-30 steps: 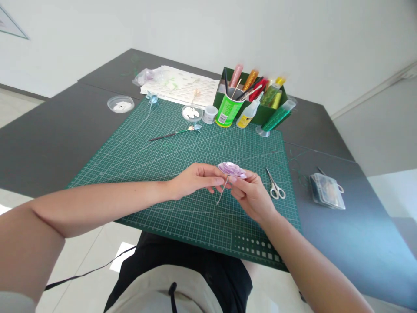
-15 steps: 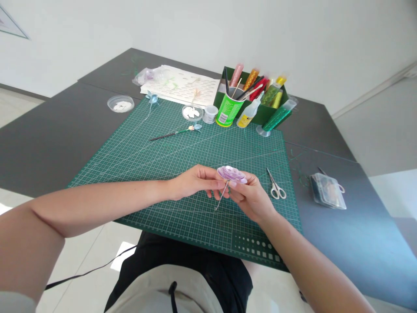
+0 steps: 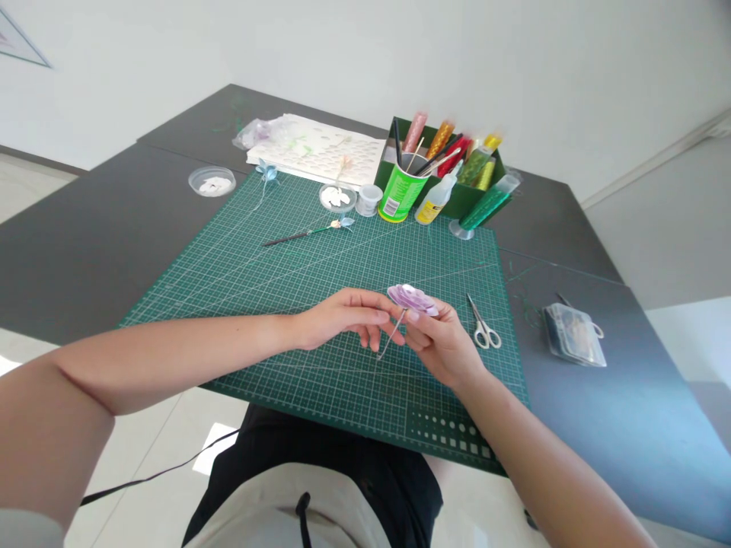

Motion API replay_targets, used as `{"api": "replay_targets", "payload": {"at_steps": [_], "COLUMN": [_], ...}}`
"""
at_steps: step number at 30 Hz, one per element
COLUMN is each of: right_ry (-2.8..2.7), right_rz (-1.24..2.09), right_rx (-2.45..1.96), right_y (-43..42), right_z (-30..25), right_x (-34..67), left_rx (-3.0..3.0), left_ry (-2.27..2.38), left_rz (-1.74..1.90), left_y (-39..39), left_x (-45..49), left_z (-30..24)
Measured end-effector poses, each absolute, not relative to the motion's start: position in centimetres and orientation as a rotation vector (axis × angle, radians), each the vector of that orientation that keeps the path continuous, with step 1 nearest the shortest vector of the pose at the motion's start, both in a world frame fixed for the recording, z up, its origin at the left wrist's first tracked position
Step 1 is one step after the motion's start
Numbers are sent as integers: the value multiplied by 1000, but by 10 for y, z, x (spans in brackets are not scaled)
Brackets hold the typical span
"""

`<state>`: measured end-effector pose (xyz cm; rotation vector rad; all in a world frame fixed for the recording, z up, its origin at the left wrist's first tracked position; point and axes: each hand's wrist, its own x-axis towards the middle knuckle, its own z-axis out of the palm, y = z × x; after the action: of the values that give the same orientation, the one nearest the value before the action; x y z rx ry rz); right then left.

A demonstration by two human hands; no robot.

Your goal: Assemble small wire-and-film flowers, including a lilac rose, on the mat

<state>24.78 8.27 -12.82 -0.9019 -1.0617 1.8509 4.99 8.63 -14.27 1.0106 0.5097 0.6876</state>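
A light purple artificial flower [image 3: 412, 299] with layered petals and a thin wire stem [image 3: 391, 335] is held above the green cutting mat. My right hand [image 3: 442, 335] pinches it from the right, thumb and fingers just under the petals. From the left my left hand [image 3: 354, 316] reaches in, thumb and fingers apart. Its index fingertip lies at the stem below the petals; whether it presses on the stem I cannot tell. The stem slants down to the left and ends in a small hook. To the right of my right hand, white-handled scissors [image 3: 485, 335] lie on the mat.
On the cutting mat [image 3: 308, 297] lie a dark stick with small flowers [image 3: 308, 230] and a blue flower [image 3: 266, 172]. Behind stand a green can of tools [image 3: 400, 194], a glue bottle [image 3: 435, 202] and a box of glitter tubes [image 3: 457, 199]. A plastic case [image 3: 575, 335] is at right.
The flower has shifted slightly to the right and up in my right hand, its stem slanting more. My left thumb has come away from the stem and its fingers have loosened.
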Motion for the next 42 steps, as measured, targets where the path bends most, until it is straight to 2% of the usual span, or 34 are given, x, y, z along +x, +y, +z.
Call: {"api": "replay_targets", "payload": {"at_steps": [42], "right_ry": [-1124], "right_rz": [1836], "right_rx": [-932], "right_y": [82], "right_z": [-133], "right_x": [248], "left_rx": [1044], "left_ry": [571], "left_rz": [698], "left_y": [87], "left_x": [52], "left_z": [-142]}}
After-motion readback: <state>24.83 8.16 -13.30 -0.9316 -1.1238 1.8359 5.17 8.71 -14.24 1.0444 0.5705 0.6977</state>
